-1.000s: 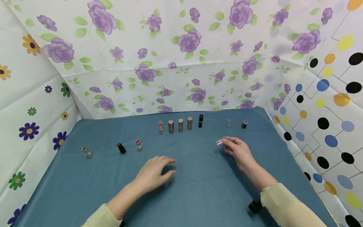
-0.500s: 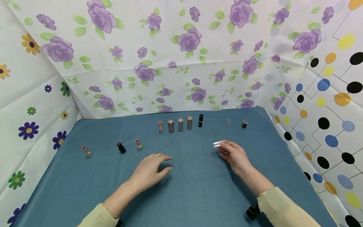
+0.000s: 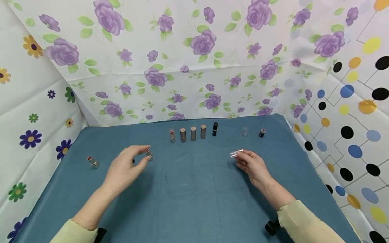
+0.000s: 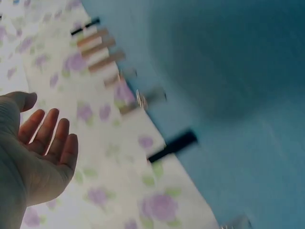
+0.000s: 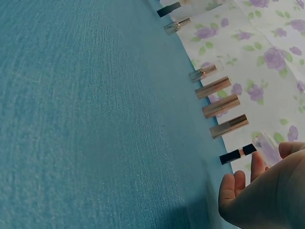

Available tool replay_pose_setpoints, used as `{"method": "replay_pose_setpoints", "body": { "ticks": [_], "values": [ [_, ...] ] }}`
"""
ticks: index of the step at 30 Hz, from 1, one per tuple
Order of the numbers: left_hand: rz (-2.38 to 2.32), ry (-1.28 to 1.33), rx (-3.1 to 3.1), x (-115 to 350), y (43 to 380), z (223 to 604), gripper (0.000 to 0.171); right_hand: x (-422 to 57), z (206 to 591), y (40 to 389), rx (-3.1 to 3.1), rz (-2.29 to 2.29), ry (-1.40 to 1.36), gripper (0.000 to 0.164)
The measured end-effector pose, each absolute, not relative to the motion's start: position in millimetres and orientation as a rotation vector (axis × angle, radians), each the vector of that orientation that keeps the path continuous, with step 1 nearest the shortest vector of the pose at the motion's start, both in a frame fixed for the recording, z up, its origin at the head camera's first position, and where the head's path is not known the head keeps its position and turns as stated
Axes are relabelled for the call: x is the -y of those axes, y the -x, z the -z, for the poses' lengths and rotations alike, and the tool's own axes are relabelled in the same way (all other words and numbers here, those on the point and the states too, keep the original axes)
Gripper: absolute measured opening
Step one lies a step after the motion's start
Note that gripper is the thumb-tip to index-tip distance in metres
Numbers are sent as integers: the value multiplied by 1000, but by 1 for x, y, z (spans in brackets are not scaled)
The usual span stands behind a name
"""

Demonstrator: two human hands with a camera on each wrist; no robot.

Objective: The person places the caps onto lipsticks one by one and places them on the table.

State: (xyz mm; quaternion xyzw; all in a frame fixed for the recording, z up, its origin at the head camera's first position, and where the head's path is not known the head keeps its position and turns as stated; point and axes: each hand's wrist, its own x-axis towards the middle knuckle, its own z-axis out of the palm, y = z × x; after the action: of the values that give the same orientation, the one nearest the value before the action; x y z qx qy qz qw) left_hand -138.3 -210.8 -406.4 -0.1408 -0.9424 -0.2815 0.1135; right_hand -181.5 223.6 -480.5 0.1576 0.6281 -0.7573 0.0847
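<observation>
My right hand (image 3: 253, 168) pinches a clear lipstick cap (image 3: 234, 154) between thumb and fingertips, above the cloth; the right wrist view shows the same see-through cap (image 5: 268, 149). My left hand (image 3: 124, 168) is raised with thumb and fingers apart, overlapping an uncapped red lipstick (image 3: 150, 155) with a clear base in the head view. In the left wrist view this hand (image 4: 45, 157) holds nothing, its fingers loosely bent. A black uncapped lipstick (image 4: 174, 145) is mostly hidden behind it in the head view. Farther left stands another uncapped red lipstick (image 3: 94, 162).
Along the back stand a lipstick under a clear cap (image 3: 172, 136), several capped brownish lipsticks (image 3: 193, 134) and a black lipstick (image 3: 214, 129). At back right are a clear cap (image 3: 244, 131) and a short black lipstick (image 3: 262, 133). Blue cloth (image 3: 194, 202) covers the table.
My left hand has moved left and up, from the middle over to the uncapped lipsticks. My right hand, with the clear cap, has shifted slightly left and down.
</observation>
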Motion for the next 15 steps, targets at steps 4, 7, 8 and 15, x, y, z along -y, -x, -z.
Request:
{"method": "replay_pose_setpoints", "body": {
  "ticks": [4, 7, 8, 15],
  "values": [
    [865, 292, 2689, 245, 137, 394, 40, -224, 479, 182, -1870, 2262, -483, 39],
    [864, 186, 2639, 274, 136, 391, 43, -224, 478, 181, -1869, 2256, -480, 40],
    [865, 146, 2619, 285, 136, 391, 45, -224, 478, 181, -1870, 2255, -477, 40],
    [1017, -195, 2618, 343, 134, 406, 71, -224, 479, 182, -1872, 2265, -475, 37]
  ]
}}
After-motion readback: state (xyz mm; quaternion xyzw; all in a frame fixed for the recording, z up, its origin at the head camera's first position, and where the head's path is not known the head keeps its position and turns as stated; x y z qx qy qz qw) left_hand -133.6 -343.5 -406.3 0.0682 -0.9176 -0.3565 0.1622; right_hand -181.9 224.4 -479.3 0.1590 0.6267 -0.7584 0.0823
